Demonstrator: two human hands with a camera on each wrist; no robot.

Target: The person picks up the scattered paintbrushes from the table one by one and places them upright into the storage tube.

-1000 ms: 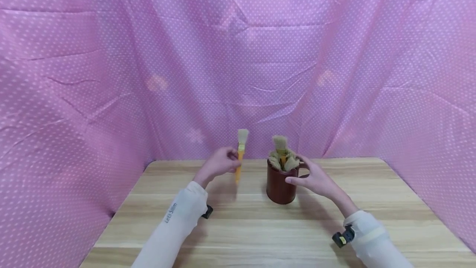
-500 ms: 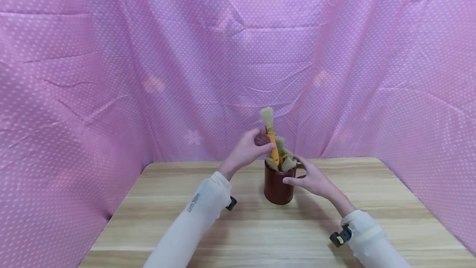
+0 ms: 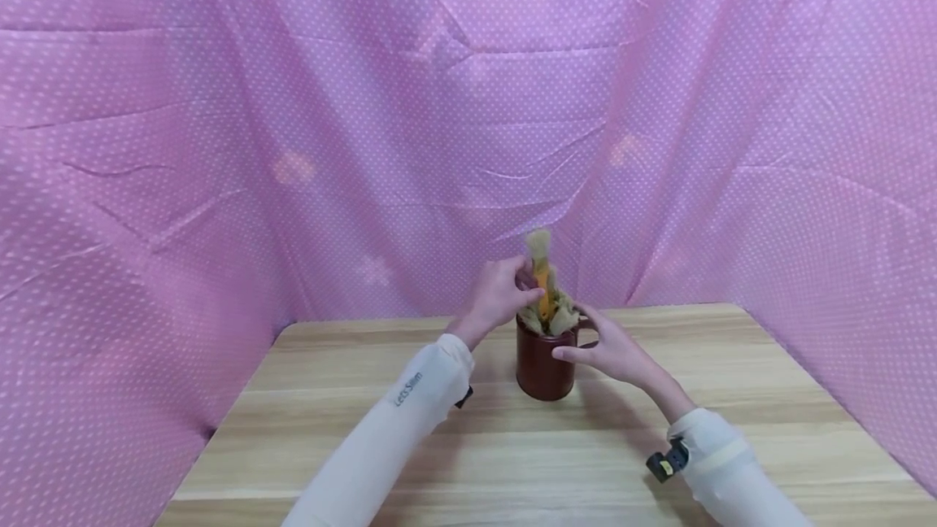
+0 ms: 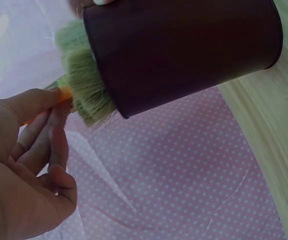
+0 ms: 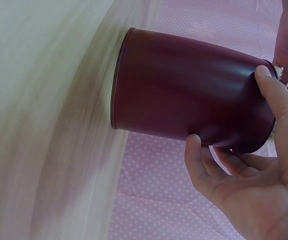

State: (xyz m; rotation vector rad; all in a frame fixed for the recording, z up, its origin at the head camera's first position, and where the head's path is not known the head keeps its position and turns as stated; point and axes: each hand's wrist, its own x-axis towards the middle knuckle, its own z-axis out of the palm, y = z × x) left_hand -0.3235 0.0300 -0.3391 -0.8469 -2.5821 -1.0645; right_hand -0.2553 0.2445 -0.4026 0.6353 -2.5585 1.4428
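Observation:
Over the mouth of a dark brown mug [image 3: 545,368], my left hand [image 3: 492,296] pinches the orange handle of a paintbrush [image 3: 538,244], bristles up. The brush stands nearly upright, its handle end down at the rim. Several other brushes fill the mug, their pale bristles [image 4: 86,85] bunched at the opening in the left wrist view. My right hand [image 3: 616,350] holds the upright mug on its handle side. In the right wrist view its thumb [image 5: 271,90] lies near the rim and its fingertips touch the mug's wall. What lies inside the mug is hidden.
The mug stands on a light wood-grain table [image 3: 629,470], towards the back. Pink dotted cloth [image 3: 410,145] hangs behind the table and at both sides.
My left hand has carried the paintbrush rightward from beside the mug to above its mouth, then lowered it a little. The right hand has stayed at the mug.

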